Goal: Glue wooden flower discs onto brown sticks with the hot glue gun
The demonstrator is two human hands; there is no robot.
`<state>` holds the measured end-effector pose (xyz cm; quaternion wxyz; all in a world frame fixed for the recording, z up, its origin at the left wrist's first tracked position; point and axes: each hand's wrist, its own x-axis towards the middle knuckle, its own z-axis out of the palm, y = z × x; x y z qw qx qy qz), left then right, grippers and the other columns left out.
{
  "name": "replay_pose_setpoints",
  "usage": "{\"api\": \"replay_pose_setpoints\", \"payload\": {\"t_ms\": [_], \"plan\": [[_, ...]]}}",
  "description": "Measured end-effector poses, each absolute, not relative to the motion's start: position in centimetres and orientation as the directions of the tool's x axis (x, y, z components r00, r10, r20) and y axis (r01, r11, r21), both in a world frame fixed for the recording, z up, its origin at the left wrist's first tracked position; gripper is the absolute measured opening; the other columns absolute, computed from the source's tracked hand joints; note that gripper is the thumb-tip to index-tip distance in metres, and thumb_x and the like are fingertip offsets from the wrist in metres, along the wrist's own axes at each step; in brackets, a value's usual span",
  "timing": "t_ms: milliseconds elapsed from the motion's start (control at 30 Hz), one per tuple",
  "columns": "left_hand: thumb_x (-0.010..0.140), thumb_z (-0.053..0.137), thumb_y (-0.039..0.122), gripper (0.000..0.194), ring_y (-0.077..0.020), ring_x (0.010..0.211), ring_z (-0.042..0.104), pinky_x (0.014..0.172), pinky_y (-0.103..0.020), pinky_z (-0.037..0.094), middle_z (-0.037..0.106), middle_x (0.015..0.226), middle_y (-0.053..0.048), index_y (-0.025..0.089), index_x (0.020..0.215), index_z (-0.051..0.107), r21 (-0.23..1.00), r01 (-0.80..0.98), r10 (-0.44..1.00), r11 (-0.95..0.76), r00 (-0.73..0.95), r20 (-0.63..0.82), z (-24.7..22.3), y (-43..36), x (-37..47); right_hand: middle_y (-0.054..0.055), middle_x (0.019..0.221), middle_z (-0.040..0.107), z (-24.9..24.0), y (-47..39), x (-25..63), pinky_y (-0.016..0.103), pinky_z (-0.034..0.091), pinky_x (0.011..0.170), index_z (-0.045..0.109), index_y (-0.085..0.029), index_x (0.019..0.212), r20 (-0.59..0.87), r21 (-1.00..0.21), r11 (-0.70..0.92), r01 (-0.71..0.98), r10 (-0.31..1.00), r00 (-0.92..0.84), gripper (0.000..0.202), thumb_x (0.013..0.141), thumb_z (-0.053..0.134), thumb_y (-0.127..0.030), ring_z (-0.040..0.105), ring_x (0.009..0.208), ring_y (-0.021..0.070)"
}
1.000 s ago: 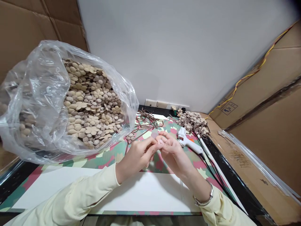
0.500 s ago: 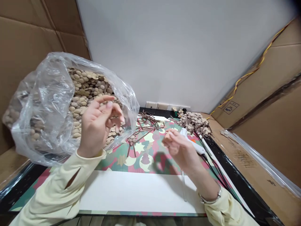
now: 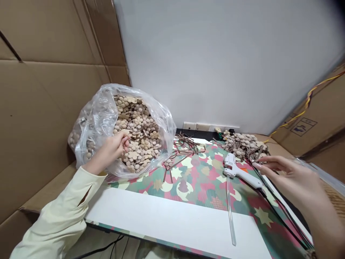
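My left hand (image 3: 116, 145) is over the near side of a clear plastic bag (image 3: 101, 115) full of beige flower-shaped pieces (image 3: 138, 122). Its fingers are pressed together in a pinch; whatever may be between them is too small to make out. To the right, my right hand (image 3: 292, 176) reaches beside a pile of similar flower pieces with brown strips (image 3: 245, 144). Its fingers are stretched forward, the thumb slightly apart from them, and I see nothing held. Between the hands lies a white glue gun (image 3: 241, 174), a clear glue stick (image 3: 230, 212) extending from it.
Brown strips (image 3: 187, 145) lie tangled at the back of the patterned table cover (image 3: 199, 180). A white sheet (image 3: 167, 212) runs along the front edge. Black cables (image 3: 277, 205) trail at the right. Cardboard (image 3: 54, 93) stands at the left, and sockets (image 3: 203, 127) line the wall.
The view has shifted. My left hand has moved lower over the bag, its fingers drawn together. My right hand has moved right, from beside the glue gun to the pile.
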<state>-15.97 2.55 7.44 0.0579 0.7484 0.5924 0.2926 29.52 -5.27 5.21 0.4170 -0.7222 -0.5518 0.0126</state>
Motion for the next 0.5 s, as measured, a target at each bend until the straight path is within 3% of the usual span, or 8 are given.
{"api": "replay_pose_setpoints", "payload": {"t_ms": [100, 167, 233, 367, 500], "plan": [[0.086, 0.034, 0.028, 0.019, -0.0203, 0.065, 0.059, 0.061, -0.030, 0.044, 0.059, 0.070, -0.005, 0.017, 0.083, 0.049, 0.223, 0.931, 0.885, -0.288, 0.169, 0.434, 6.9, 4.5, -15.9, 0.005, 0.073, 0.068, 4.4, -4.4, 30.6, 0.033, 0.038, 0.059, 0.063, -0.025, 0.082, 0.370, -0.461, -0.160, 0.873, 0.860, 0.353, 0.024, 0.071, 0.056, -0.045, 0.060, 0.066, 0.0247], [0.088, 0.030, 0.029, 0.024, -0.0219, 0.073, 0.060, 0.067, -0.030, 0.043, 0.062, 0.076, -0.009, 0.017, 0.081, 0.050, 0.057, 0.968, 0.864, -0.245, 0.192, 0.465, 6.6, 5.7, -15.5, 0.006, 0.077, 0.069, 3.6, -3.7, 31.2, 0.031, 0.039, 0.059, 0.061, -0.023, 0.087, 0.338, -0.405, -0.156, 0.901, 0.890, 0.305, 0.021, 0.074, 0.050, -0.036, 0.061, 0.069, 0.0247], [0.090, 0.028, 0.031, 0.030, -0.0236, 0.075, 0.061, 0.067, -0.030, 0.043, 0.063, 0.076, -0.011, 0.016, 0.080, 0.052, -0.023, 0.979, 0.864, -0.203, 0.190, 0.466, 6.4, 6.4, -15.0, 0.008, 0.081, 0.068, 2.5, -3.1, 31.8, 0.030, 0.040, 0.059, 0.058, -0.020, 0.092, 0.265, -0.357, -0.114, 0.927, 0.939, 0.217, 0.023, 0.077, 0.045, -0.031, 0.061, 0.072, 0.0245], [0.089, 0.034, 0.041, 0.034, -0.0282, 0.076, 0.062, 0.062, -0.032, 0.042, 0.064, 0.075, -0.012, 0.016, 0.082, 0.056, -0.131, 0.974, 0.893, -0.188, 0.225, 0.391, 6.0, 6.6, -13.4, 0.009, 0.090, 0.065, 0.2, -2.4, 32.8, 0.029, 0.040, 0.061, 0.056, -0.021, 0.093, 0.068, -0.258, 0.016, 0.966, 0.998, 0.002, 0.029, 0.079, 0.045, -0.043, 0.060, 0.081, 0.0257], [0.087, 0.040, 0.035, 0.023, -0.0232, 0.082, 0.063, 0.063, -0.027, 0.041, 0.065, 0.093, -0.010, 0.018, 0.095, 0.055, -0.237, 0.925, 0.906, -0.298, 0.352, 0.234, 4.9, 6.9, -12.2, 0.010, 0.094, 0.058, -0.9, -2.4, 32.0, 0.027, 0.037, 0.060, 0.055, -0.018, 0.087, 0.037, -0.143, 0.052, 0.988, 0.998, -0.047, 0.017, 0.077, 0.049, -0.029, 0.057, 0.081, 0.0225]]}}
